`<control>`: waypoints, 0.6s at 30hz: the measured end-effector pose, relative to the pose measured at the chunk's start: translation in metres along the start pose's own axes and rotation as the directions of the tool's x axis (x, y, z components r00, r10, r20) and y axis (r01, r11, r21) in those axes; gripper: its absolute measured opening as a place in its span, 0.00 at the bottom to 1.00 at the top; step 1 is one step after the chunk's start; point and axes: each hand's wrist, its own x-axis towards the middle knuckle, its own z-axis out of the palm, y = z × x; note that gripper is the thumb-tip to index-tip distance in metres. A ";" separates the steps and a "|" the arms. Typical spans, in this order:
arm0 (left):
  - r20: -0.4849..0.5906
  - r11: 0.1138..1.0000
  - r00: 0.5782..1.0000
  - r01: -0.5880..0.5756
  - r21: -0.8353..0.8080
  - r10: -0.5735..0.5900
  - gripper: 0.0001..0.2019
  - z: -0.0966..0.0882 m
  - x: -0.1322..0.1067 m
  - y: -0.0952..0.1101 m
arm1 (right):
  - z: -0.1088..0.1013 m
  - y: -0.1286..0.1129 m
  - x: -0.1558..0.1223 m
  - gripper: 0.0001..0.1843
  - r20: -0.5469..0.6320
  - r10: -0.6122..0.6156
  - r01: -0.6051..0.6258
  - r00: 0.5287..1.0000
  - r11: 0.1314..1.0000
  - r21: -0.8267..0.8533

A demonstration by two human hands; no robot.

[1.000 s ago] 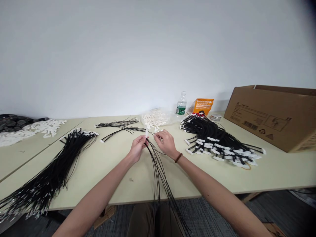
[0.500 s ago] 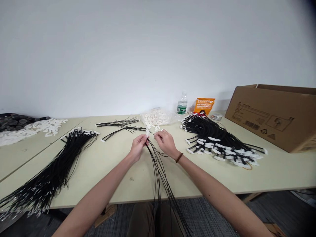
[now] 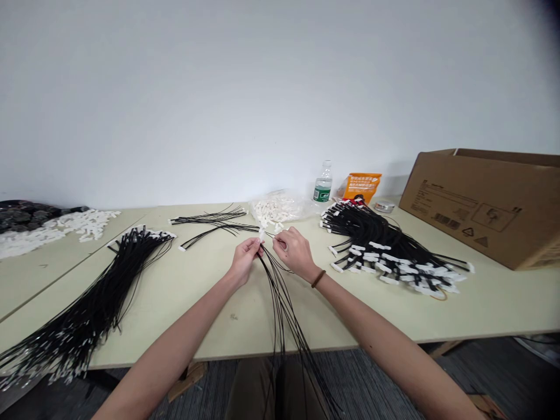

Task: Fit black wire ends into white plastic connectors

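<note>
My left hand (image 3: 247, 256) is closed on a small white plastic connector (image 3: 261, 234) at the middle of the table. Thin black wires (image 3: 280, 297) run from it, hanging down over the table's front edge toward my lap. Just to the right, my right hand (image 3: 294, 249) pinches a thin black wire (image 3: 270, 235) near the connector; its tip is hidden by the fingers. Behind both hands lie a few loose wire bundles (image 3: 214, 219) with white ends and a clear plastic bag (image 3: 284, 208) full of white connectors.
A thick bundle of black wires (image 3: 105, 286) lies at left, beside scattered white connectors (image 3: 83, 224). On the right are a heap of wired connectors (image 3: 380, 239), a water bottle (image 3: 322, 184), an orange packet (image 3: 361, 188), a tape roll (image 3: 384, 206) and a cardboard box (image 3: 472, 204).
My right hand's fingers have shifted slightly beside the connector, and the wire loop under that hand sits a little differently. My left hand keeps its place.
</note>
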 end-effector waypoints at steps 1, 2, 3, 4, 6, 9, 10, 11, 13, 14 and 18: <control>-0.001 1.000 1.000 0.002 -0.001 -0.002 0.17 0.000 0.000 0.000 | -0.001 0.000 0.000 0.09 -0.008 -0.011 0.011 1.000 1.000 -0.011; -0.001 1.000 1.000 0.003 -0.002 -0.003 0.17 0.000 0.000 0.000 | -0.001 -0.001 0.000 0.09 -0.012 -0.023 0.023 1.000 1.000 -0.020; 0.000 1.000 1.000 0.003 -0.003 -0.003 0.17 0.000 0.000 0.000 | -0.001 -0.001 0.000 0.09 -0.013 -0.035 0.034 0.999 0.999 -0.029; 0.001 1.000 1.000 0.004 -0.003 -0.004 0.17 0.000 0.000 0.000 | -0.002 -0.001 0.000 0.10 -0.014 -0.045 0.045 0.999 0.998 -0.037; 0.004 1.000 1.000 0.008 -0.006 -0.008 0.17 0.000 0.000 0.000 | -0.002 0.000 0.000 0.10 -0.015 -0.063 0.062 0.998 0.997 -0.048; 0.004 1.000 1.000 0.021 -0.020 -0.021 0.17 0.000 0.001 0.000 | -0.002 0.002 0.000 0.10 -0.018 -0.081 0.080 0.997 0.995 -0.054; 0.005 0.999 1.000 0.025 -0.026 -0.025 0.17 -0.001 0.001 0.000 | -0.002 0.002 0.000 0.10 -0.018 -0.087 0.086 0.996 0.995 -0.053; 0.006 0.999 1.000 0.028 -0.029 -0.028 0.17 -0.001 0.001 -0.001 | -0.002 0.003 0.000 0.10 -0.017 -0.092 0.091 0.996 0.994 -0.054; 0.007 0.999 1.000 0.029 -0.029 -0.029 0.17 -0.001 0.001 -0.001 | -0.002 0.003 0.000 0.10 -0.014 -0.102 0.101 0.995 0.993 -0.057; 0.007 0.999 1.000 0.028 -0.027 -0.028 0.17 -0.001 0.001 -0.001 | -0.002 0.003 0.000 0.10 -0.012 -0.104 0.103 0.995 0.993 -0.060; 0.004 1.000 1.000 0.023 -0.018 -0.023 0.16 -0.001 0.001 -0.001 | -0.002 0.003 0.000 0.11 0.002 -0.069 0.069 0.998 0.996 -0.055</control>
